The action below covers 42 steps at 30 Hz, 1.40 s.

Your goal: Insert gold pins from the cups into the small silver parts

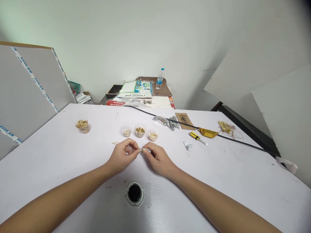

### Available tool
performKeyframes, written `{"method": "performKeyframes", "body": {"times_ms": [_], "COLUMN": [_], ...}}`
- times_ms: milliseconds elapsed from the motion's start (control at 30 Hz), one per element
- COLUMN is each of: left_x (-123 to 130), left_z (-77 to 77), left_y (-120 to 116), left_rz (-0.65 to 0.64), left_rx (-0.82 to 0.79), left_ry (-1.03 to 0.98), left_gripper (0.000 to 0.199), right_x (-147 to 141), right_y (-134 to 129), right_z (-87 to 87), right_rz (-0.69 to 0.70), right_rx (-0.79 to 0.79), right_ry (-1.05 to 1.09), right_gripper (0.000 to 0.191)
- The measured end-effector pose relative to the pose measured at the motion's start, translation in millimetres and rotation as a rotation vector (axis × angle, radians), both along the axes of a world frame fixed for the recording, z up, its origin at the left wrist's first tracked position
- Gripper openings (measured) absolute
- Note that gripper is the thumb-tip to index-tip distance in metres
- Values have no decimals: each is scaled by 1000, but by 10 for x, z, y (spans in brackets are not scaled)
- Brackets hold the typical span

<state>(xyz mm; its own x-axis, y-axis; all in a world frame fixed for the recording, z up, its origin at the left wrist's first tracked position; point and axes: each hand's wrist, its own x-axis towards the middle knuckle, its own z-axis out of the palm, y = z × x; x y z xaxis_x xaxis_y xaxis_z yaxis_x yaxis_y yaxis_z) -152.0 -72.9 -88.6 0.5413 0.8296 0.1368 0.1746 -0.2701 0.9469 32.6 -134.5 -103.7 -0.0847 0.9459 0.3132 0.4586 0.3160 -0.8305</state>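
Note:
Over the middle of the white table [97, 200], my left hand [124, 155] and my right hand [159, 159] meet fingertip to fingertip. Between them is a small brass-coloured piece [141, 150], pinched at its left end by my left thumb and finger and at its right end by my right. Something white shows at my right fingertips. Just beyond my hands stand three small clear cups of brass-coloured parts: a left one [126, 133], a middle one [140, 132] and a right one [153, 137]. A thin pin [115, 142] lies left of my left hand.
A round container with black contents [134, 193] sits nearer me. Another cup of pins [83, 126] stands at left. Rightward lie a yellow-black screwdriver [198, 137], a gold tray [208, 132], a black cable [143, 111], foil pieces [160, 120] and brown card [185, 121].

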Motion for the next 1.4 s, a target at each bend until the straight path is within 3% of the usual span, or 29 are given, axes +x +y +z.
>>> {"method": "performKeyframes", "body": {"times_ms": [400,767,1067,1400], "left_x": [26,40,34,18], "left_z": [-50,-23,19,18], "left_y": [-7,-2,-22,-44], "left_rz": [-7,-102,-59,-55], "left_rx": [-13,-144,-72,99], "left_ry": [-89,-205,-137,2], "left_gripper": [18,26,22,11], "right_x": [1,6,-3,-43], "right_y": [-1,0,1,-77], "right_z": [-15,-8,-5,33], "right_rz": [-8,31,27,-57], "right_rx": [-10,64,57,199], "right_ry": [33,40,34,-160], "right_gripper": [23,27,22,21]}}
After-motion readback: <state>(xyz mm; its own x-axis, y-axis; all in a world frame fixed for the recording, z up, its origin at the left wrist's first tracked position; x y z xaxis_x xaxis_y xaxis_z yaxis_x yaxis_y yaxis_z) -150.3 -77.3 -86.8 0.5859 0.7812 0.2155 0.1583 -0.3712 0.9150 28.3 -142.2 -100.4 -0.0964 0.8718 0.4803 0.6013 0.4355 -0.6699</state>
